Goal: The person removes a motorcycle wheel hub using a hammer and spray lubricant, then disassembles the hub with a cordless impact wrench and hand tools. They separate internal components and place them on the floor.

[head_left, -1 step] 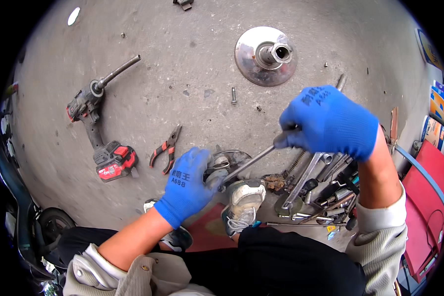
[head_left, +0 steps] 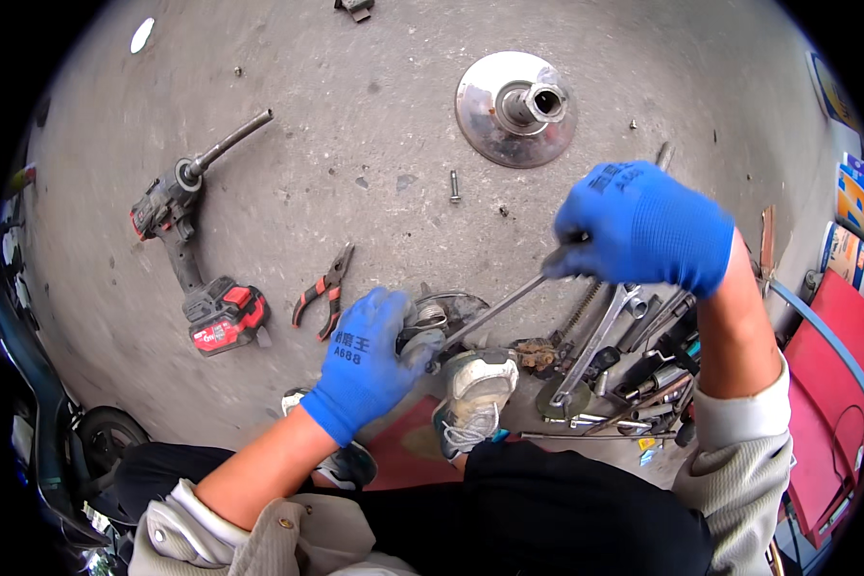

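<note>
My right hand [head_left: 638,230], in a blue glove, is closed round the dark handle of a screwdriver [head_left: 497,309]. Its long metal shaft slants down and left to a round metal part with a spring coil [head_left: 431,317], low over the floor by my shoes. My left hand [head_left: 367,346], also gloved in blue, is closed on that part at the shaft's end. The glove hides much of the part and the tool's tip. Just left of that hand lie red-and-black pliers [head_left: 324,293].
A cordless impact wrench [head_left: 194,250] lies at the left. Farther off are a shiny flanged metal disc [head_left: 518,110] and a bolt [head_left: 454,186]. Wrenches, sockets and other tools [head_left: 634,365] are heaped by my right shoe [head_left: 477,398]. A red panel [head_left: 830,403] stands at the right edge.
My right hand has shifted slightly to the right with the screwdriver, away from the part. My left hand stays in place.
</note>
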{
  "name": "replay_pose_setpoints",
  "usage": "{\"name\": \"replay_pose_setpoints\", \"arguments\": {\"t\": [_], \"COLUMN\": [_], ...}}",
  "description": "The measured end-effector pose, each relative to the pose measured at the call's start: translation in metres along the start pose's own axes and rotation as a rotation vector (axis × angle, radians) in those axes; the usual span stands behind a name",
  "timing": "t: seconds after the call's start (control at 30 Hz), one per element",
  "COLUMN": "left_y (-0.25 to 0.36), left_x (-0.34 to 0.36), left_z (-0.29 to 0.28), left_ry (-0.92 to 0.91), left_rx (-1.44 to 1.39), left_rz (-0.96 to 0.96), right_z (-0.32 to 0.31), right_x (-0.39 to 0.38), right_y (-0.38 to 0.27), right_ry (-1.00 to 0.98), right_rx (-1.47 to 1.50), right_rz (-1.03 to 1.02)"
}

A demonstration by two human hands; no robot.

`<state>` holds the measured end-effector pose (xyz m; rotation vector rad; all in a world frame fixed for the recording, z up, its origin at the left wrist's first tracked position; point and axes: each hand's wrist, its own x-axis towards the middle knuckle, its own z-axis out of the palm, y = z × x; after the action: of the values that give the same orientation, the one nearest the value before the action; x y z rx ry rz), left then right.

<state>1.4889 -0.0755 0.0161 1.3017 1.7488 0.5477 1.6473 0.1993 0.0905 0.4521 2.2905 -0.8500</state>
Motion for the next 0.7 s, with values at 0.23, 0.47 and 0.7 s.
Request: {"name": "replay_pose_setpoints", "arguments": {"t": [0.23, 0.47, 0.7], "left_y": [0.005, 0.007, 0.008], "left_x": [-0.003, -0.001, 0.000], "left_z": [0.002, -0.007, -0.004], "left_ry": [0.075, -0.007, 0.014], "left_rx": [0.046, 0.004, 0.046], "left_rz": [0.010, -0.050, 0.024], "right_z": [-0.013, -0.054, 0.003], "right_x": [0.003, 0.018, 0.048], "right_y": [0.016, -0.002, -0.002], "right_ry": [-0.052, 0.096, 0.443], "right_rx": [-0.106, 0.470, 1.243], "right_rz": [0.101, -0.146, 0.107]}}
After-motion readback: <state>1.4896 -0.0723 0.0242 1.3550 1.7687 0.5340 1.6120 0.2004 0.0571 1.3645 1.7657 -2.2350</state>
